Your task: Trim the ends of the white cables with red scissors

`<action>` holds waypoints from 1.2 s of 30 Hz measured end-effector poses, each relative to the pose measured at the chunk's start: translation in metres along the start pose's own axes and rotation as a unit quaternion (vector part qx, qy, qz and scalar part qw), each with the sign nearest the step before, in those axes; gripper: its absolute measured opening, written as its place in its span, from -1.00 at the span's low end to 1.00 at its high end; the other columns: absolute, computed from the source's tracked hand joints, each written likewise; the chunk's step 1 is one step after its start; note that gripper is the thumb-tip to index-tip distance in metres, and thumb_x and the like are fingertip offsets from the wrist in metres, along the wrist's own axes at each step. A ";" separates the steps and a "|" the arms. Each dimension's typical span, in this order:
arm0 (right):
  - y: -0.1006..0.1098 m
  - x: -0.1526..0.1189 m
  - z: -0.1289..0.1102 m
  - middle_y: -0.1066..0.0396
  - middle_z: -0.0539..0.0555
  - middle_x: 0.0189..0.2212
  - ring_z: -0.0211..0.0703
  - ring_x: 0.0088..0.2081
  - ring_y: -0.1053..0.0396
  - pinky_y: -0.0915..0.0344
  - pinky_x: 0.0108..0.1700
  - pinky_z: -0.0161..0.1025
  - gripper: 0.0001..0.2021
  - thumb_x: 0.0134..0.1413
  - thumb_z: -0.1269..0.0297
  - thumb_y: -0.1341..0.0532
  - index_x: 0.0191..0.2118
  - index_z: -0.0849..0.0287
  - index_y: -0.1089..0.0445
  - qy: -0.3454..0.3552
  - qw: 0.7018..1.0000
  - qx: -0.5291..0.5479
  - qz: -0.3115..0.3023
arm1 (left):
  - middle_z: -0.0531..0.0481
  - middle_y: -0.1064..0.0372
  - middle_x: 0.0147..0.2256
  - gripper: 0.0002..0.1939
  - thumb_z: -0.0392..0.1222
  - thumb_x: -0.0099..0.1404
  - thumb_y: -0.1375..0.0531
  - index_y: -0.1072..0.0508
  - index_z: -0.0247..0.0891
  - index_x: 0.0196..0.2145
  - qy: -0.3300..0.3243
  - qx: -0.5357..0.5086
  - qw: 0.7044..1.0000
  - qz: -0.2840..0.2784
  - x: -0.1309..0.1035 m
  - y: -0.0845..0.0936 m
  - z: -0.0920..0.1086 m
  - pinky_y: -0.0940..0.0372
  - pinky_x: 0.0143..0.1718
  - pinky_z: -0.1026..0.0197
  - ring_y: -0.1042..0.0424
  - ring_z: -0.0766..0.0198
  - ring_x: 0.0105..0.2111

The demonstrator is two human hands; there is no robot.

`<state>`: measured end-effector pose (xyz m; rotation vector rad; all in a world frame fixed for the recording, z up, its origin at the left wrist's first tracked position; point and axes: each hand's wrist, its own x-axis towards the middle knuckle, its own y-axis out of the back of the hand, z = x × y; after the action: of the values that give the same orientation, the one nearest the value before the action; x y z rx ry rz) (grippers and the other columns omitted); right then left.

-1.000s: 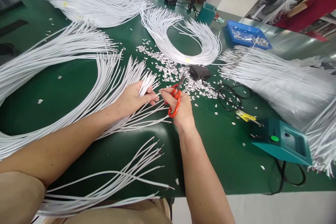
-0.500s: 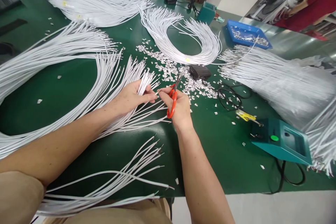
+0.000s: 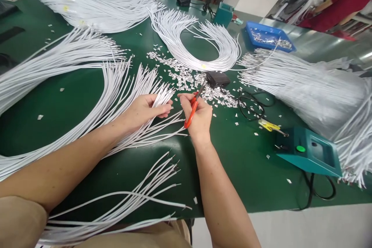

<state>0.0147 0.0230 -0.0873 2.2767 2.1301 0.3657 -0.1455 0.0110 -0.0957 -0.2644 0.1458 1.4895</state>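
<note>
My left hand [image 3: 145,107] is closed round a bunch of white wires [image 3: 163,97], whose ends stick out past the thumb. Just to its right, my right hand [image 3: 199,118] holds a pair of red-handled scissors [image 3: 192,113] in the palm, blades pointing away from me. The right index finger and thumb stand a little apart, with a small gap to the bunch. More white wires [image 3: 151,130] lie fanned out under the left hand. Small silvery pieces [image 3: 186,75] are scattered beyond both hands.
Coiled wire bundles [image 3: 200,60] lie farther back. A blue tray [image 3: 269,42] holds small metal bits. At right stand a teal device [image 3: 310,151] with a yellow clip [image 3: 269,125] and wires under clear plastic [image 3: 308,89]. Loose wires [image 3: 145,190] lie near the front edge. A person in red [image 3: 343,7] is behind.
My right fingertips have parted from the wire ends at the left hand and moved slightly away. The scissors have turned a little in the right hand. The whole view has shifted slightly.
</note>
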 end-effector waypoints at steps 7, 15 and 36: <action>-0.006 -0.001 0.007 -0.47 0.02 -0.43 -0.24 -0.40 -0.37 -0.32 -0.24 -0.26 -0.78 -0.02 0.14 -0.29 -0.33 0.19 -0.51 -0.020 0.999 0.028 -0.030 | -0.06 -0.53 -0.38 -0.66 -0.02 0.10 -0.36 -0.55 -0.32 -0.25 -0.027 0.064 0.997 -0.030 0.000 0.000 -0.003 -0.42 -0.21 0.13 -0.51 0.21 -0.36; -0.006 -0.001 0.004 -0.45 -0.01 -0.44 -0.26 -0.39 -0.36 -0.31 -0.21 -0.26 -0.82 -0.04 0.20 -0.30 -0.32 0.17 -0.52 -0.025 0.999 0.044 -0.009 | -0.01 -0.47 -0.41 -0.67 0.06 0.16 -0.30 -0.56 -0.29 -0.33 -0.055 0.105 0.993 -0.002 -0.001 -0.001 -0.001 -0.31 -0.33 0.25 -0.39 0.28 -0.40; -0.006 0.002 0.002 -0.41 -0.02 -0.45 -0.28 -0.41 -0.30 -0.28 -0.23 -0.26 -0.80 -0.16 0.15 -0.35 -0.43 0.18 -0.48 -0.124 0.984 0.126 -0.036 | 0.01 -0.50 -0.29 -0.70 -0.05 0.07 -0.38 -0.45 -0.26 -0.31 -0.055 0.005 0.998 -0.012 0.005 0.006 0.001 -0.29 -0.07 0.15 -0.47 0.23 -0.22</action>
<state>0.0096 0.0255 -0.0901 2.2127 2.2265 -0.1926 -0.1515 0.0165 -0.0971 -0.1744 0.0623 1.4761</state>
